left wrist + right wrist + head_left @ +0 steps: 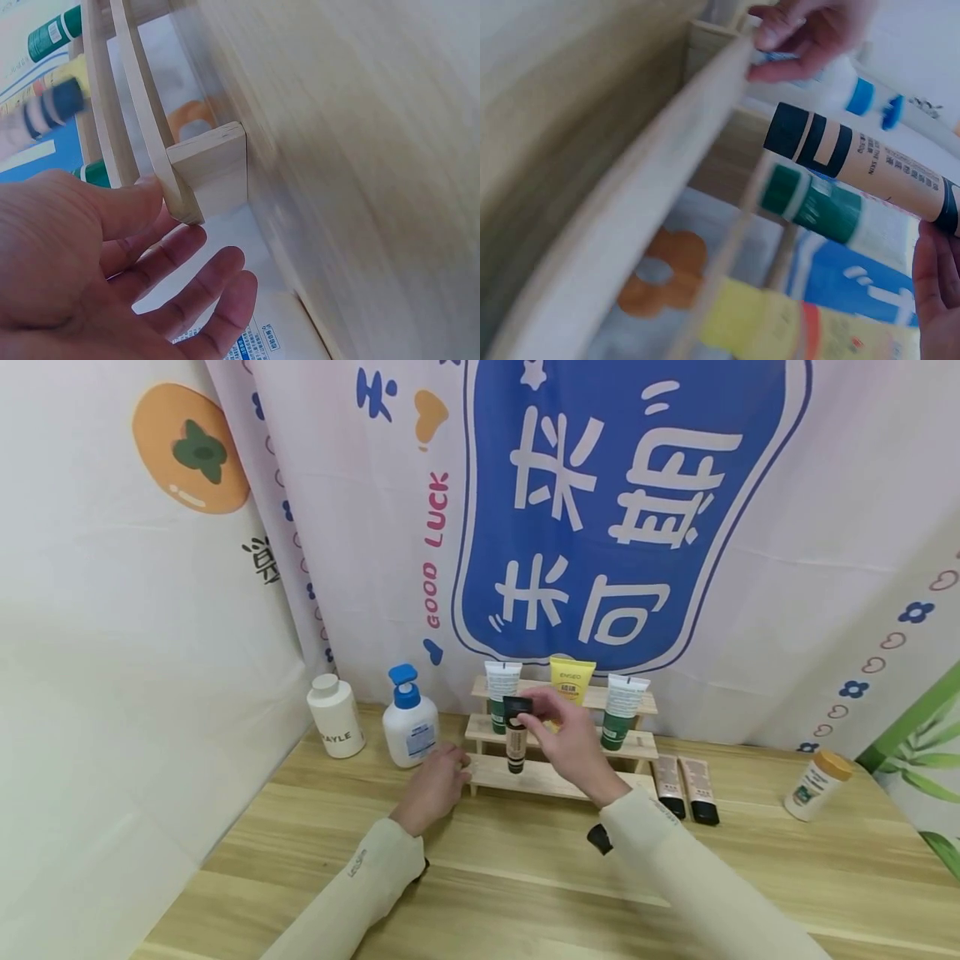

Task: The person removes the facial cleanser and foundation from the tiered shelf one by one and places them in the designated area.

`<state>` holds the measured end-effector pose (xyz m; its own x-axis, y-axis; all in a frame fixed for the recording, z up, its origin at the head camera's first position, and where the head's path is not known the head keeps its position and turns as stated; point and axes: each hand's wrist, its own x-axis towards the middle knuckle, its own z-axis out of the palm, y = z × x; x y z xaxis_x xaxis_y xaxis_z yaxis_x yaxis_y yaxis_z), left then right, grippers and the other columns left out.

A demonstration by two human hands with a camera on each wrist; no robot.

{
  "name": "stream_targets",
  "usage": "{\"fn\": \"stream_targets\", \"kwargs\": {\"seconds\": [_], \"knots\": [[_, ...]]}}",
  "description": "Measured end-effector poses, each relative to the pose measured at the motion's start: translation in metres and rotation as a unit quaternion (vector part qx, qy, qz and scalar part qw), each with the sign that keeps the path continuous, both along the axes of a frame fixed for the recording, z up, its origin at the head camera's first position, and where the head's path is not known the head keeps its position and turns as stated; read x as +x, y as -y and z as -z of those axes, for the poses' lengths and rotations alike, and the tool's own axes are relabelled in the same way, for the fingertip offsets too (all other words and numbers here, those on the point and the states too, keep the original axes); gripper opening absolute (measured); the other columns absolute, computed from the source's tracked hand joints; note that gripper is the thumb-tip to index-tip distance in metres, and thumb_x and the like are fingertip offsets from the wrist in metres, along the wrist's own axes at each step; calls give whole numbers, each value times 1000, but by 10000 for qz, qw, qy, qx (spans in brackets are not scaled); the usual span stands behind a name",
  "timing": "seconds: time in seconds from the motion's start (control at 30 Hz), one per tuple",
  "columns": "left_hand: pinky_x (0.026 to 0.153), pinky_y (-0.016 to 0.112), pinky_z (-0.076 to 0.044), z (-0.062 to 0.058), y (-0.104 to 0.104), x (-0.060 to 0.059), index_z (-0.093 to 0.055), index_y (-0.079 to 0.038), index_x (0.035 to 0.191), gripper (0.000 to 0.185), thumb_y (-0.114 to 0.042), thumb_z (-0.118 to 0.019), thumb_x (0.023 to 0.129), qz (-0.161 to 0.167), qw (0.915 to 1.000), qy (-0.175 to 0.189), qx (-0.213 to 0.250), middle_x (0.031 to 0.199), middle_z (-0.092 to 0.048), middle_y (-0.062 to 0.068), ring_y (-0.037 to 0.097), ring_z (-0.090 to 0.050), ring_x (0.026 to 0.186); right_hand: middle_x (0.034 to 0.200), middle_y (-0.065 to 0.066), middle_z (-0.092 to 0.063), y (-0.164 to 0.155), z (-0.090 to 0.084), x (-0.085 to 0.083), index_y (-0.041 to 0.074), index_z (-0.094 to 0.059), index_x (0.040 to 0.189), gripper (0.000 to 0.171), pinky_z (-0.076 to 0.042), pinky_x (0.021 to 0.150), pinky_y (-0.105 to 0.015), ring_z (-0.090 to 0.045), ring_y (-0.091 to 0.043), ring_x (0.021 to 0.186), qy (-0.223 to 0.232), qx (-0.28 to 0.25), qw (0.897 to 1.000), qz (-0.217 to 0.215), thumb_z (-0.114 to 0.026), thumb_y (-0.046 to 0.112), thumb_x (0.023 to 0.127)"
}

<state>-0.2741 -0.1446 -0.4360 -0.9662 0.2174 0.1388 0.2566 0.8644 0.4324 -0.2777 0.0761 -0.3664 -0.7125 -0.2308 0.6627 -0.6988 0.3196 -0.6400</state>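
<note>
Just below the head view's centre, the right hand point(566, 733) pinches the upper end of a dark-banded tube point(516, 745). Nearly upright, the tube hangs frame-left of that hand, above the wooden rack's lowest step point(551, 781); the left hand point(438, 778) pinches the rack's frame-left end.

Pale wooden rack point(551, 782), three tiers, standing upright. Low at its front: beige tube point(516, 742), black-ended, held upright, cap down; contact unclear from here.
</note>
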Motion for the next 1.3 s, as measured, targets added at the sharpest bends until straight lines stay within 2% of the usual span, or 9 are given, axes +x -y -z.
{"fn": "stream_targets", "kwargs": {"seconds": [0.2, 0.3, 0.47, 0.63, 0.73, 0.93, 1.07, 1.13, 1.3], "knots": [[84, 40, -48, 2, -1, 0, -65, -5, 107, 18, -13, -65, 91, 34, 9999, -111, -28, 107, -58, 7, 26, -55, 99, 92, -6, -67, -28, -21, 12, 7, -63, 112, 27, -55, 68, -29, -66, -19, 81, -740, -147, 9971, 89, -69, 6, 86], [84, 39, -48, 3, -1, -1, -65, -6, 107, 18, -13, -65, 91, 10, 9999, -83, -62, 107, -58, 5, 25, -55, 99, 92, -5, -67, -47, -29, 17, 6, -62, 111, 30, -54, 68, -23, -66, -18, 80, -924, -135, 9953, 250, -70, 1, 84], [84, 39, -48, 3, -1, -2, -65, -6, 107, 18, -13, -65, 91, 41, 10000, -64, -16, 106, -58, 6, 25, -55, 99, 92, -6, -66, -83, -42, 26, 3, -61, 112, 34, -52, 70, -20, -64, -15, 79, -1098, -110, 9930, 425, -69, -7, 81], [86, 40, -48, 3, 0, -1, -65, -5, 107, 18, -13, -65, 91, 69, 9999, -90, 10, 107, -59, 6, 26, -55, 100, 93, -10, -65, -125, -51, 31, -3, -60, 112, 37, -50, 74, -17, -61, -11, 80, -1302, -135, 9871, 926, -68, -16, 78], [86, 40, -48, 2, 0, 0, -64, -5, 107, 18, -13, -65, 91, 81, 9999, -123, 23, 107, -59, 7, 26, -55, 101, 94, -11, -64, -151, -52, 32, -3, -60, 114, 37, -48, 74, -13, -59, -7, 81, -1297, -11, 9811, 1439, -67, -14, 80], [86, 40, -48, 3, 1, 0, -64, -5, 108, 19, -13, -65, 91, 53, 9999, -115, 21, 108, -59, 7, 27, -55, 102, 95, -9, -62, -190, -37, 32, 3, -60, 117, 28, -42, 69, -7, -55, -5, 78, -524, 591, 9654, 2486, -63, 3, 89], [86, 40, -48, 2, 2, 0, -64, -5, 108, 19, -13, -65, 91, 22, 10000, -83, 19, 108, -59, 7, 26, -55, 101, 95, -11, -61, -206, -19, 25, 5, -57, 121, 28, -41, 63, -7, -54, -16, 78, 212, 1000, 9568, 2723, -60, 10, 93], [86, 40, -48, 2, 1, 1, -64, -5, 108, 19, -13, -65, 91, 4, 10000, -65, 8, 108, -59, 7, 26, -55, 101, 97, -14, -60, -215, -9, 20, 4, -56, 123, 30, -44, 62, -10, -56, -22, 81, 569, 1186, 9522, 2755, -59, 12, 94], [87, 41, -47, 0, 0, 2, -64, -5, 108, 19, -13, -64, 91, 20, 10000, -77, 38, 109, -58, 7, 27, -55, 102, 99, -23, -61, -236, 15, 7, 0, -52, 127, 34, -51, 64, -35, -59, -33, 85, 1107, 1540, 9422, 2764, -58, 10, 95]]}}
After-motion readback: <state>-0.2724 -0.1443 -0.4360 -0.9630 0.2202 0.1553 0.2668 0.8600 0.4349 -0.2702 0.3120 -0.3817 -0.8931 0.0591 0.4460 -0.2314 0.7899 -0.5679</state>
